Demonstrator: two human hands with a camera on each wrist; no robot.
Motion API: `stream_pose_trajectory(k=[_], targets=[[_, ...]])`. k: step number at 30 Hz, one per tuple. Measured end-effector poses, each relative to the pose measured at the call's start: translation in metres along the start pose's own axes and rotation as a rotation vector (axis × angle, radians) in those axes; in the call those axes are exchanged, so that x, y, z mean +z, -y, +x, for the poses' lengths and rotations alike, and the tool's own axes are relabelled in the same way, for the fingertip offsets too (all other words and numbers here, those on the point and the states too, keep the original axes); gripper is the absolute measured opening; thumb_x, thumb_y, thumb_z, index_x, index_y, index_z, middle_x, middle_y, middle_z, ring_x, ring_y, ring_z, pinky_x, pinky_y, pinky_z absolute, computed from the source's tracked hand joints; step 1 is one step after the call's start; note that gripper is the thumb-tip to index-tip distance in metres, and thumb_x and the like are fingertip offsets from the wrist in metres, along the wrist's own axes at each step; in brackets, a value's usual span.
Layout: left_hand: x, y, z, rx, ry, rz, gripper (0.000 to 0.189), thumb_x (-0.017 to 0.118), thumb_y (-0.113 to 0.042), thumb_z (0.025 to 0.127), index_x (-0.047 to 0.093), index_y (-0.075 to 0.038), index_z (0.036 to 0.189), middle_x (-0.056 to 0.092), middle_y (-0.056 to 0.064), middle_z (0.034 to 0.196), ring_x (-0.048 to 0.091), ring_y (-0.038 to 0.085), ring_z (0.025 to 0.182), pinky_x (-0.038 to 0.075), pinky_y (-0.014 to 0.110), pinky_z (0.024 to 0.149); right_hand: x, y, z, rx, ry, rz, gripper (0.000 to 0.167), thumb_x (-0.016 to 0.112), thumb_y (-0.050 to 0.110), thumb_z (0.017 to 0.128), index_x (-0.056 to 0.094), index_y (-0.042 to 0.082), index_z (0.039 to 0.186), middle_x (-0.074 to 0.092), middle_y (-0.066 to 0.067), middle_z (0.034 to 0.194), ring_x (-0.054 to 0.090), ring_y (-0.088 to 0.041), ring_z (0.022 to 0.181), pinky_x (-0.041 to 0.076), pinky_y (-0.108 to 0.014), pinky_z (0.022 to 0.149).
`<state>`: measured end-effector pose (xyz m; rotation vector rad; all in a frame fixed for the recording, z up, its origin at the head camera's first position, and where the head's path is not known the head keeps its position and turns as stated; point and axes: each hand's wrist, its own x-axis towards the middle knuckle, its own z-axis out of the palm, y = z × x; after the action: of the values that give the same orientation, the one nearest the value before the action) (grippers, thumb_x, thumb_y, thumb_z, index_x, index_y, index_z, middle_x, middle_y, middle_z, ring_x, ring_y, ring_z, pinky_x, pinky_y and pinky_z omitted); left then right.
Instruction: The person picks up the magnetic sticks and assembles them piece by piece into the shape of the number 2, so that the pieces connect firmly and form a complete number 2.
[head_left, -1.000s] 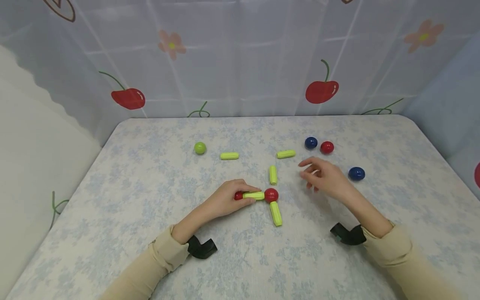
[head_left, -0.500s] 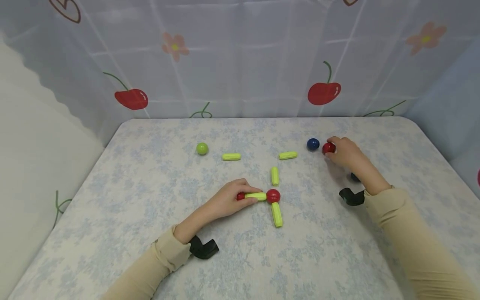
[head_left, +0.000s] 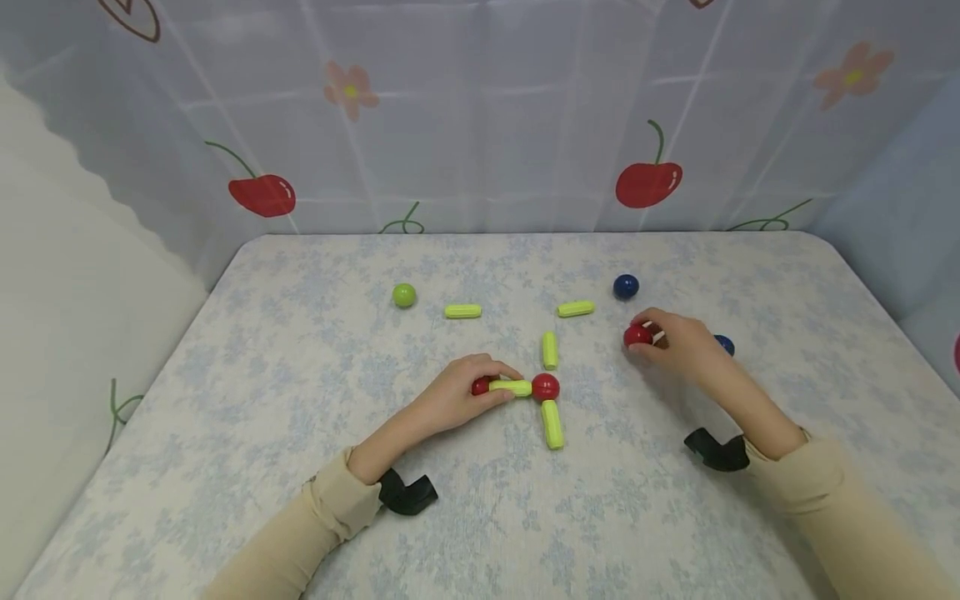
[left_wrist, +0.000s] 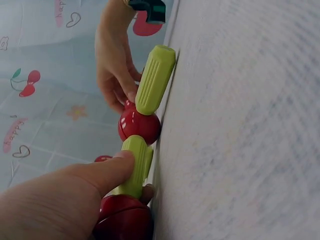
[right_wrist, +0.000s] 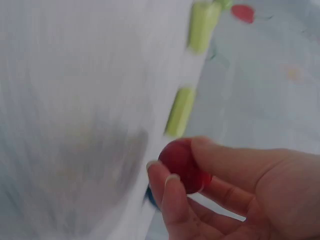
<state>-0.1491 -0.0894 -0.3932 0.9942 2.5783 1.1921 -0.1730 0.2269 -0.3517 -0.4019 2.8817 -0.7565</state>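
Observation:
My left hand (head_left: 467, 390) pinches a yellow-green ribbed rod (head_left: 513, 388) between thumb and fingers, low over the table. That rod joins a red ball (head_left: 480, 386) under the hand to another red ball (head_left: 545, 387). From this second ball a further yellow-green rod (head_left: 552, 425) points toward the near side. Away to the right, my right hand (head_left: 678, 343) holds a loose red ball (head_left: 637, 337); the right wrist view shows the red ball (right_wrist: 184, 165) between thumb and fingertips. A blue ball (head_left: 724, 343) is partly hidden behind the right hand.
Beyond the joined pieces lies a short yellow-green rod (head_left: 550, 350). Farther back are two more rods, one right (head_left: 575, 309) and one left (head_left: 462, 311), with a green ball (head_left: 404, 295) and a blue ball (head_left: 626, 287). A patterned curtain (head_left: 480, 125) borders the table's far edge.
My right hand reached out to the red ball beside the far blue ball, took hold of it, and has brought it nearer and slightly left. The left hand keeps its grip in place.

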Motion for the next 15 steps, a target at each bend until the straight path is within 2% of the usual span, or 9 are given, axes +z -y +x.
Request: stream_pose_trajectory(k=[3, 7, 9, 12, 15], targets=[[0.0, 0.001, 0.001, -0.013, -0.004, -0.011, 0.021, 0.066, -0.018, 0.09, 0.069, -0.013, 0.109, 0.059, -0.006, 0.091, 0.049, 0.01, 0.077, 0.042, 0.027, 0.067, 0.009, 0.017, -0.023, -0.075, 0.047, 0.119, 0.031, 0.067, 0.015, 0.088, 0.058, 0.0, 0.113, 0.062, -0.014, 0.096, 0.06, -0.025, 0.08, 0.05, -0.036, 0.063], [0.0, 0.0, 0.002, -0.025, -0.011, -0.011, 0.021, 0.065, -0.019, 0.09, 0.07, -0.014, 0.11, 0.058, -0.005, 0.092, 0.049, 0.011, 0.077, 0.042, 0.028, 0.066, 0.025, 0.031, -0.047, -0.122, 0.184, 0.351, 0.032, 0.068, 0.019, 0.088, 0.059, 0.001, 0.113, 0.061, -0.007, 0.091, 0.058, -0.019, 0.071, 0.049, -0.031, 0.058], [0.0, 0.0, 0.002, -0.012, -0.012, 0.02, 0.023, 0.065, -0.019, 0.091, 0.069, -0.014, 0.113, 0.058, -0.004, 0.095, 0.048, 0.011, 0.079, 0.041, 0.028, 0.067, 0.031, 0.034, -0.054, -0.129, 0.237, 0.433, 0.033, 0.067, 0.02, 0.088, 0.059, 0.0, 0.113, 0.06, -0.005, 0.088, 0.058, -0.018, 0.067, 0.049, -0.029, 0.056], [0.0, -0.001, 0.003, 0.036, 0.004, 0.114, 0.032, 0.063, -0.018, 0.092, 0.063, -0.017, 0.124, 0.058, -0.002, 0.102, 0.048, 0.011, 0.084, 0.041, 0.027, 0.071, 0.038, 0.036, -0.06, -0.14, 0.262, 0.485, 0.032, 0.067, 0.019, 0.089, 0.058, -0.001, 0.113, 0.06, -0.005, 0.085, 0.057, -0.018, 0.064, 0.049, -0.029, 0.055], [0.001, -0.003, 0.003, 0.11, 0.03, 0.214, 0.039, 0.06, -0.017, 0.093, 0.057, -0.02, 0.132, 0.057, -0.001, 0.105, 0.047, 0.011, 0.087, 0.039, 0.026, 0.073, 0.04, 0.036, -0.062, -0.147, 0.247, 0.471, 0.032, 0.066, 0.019, 0.089, 0.058, 0.0, 0.113, 0.06, -0.004, 0.084, 0.056, -0.017, 0.063, 0.048, -0.028, 0.054]])
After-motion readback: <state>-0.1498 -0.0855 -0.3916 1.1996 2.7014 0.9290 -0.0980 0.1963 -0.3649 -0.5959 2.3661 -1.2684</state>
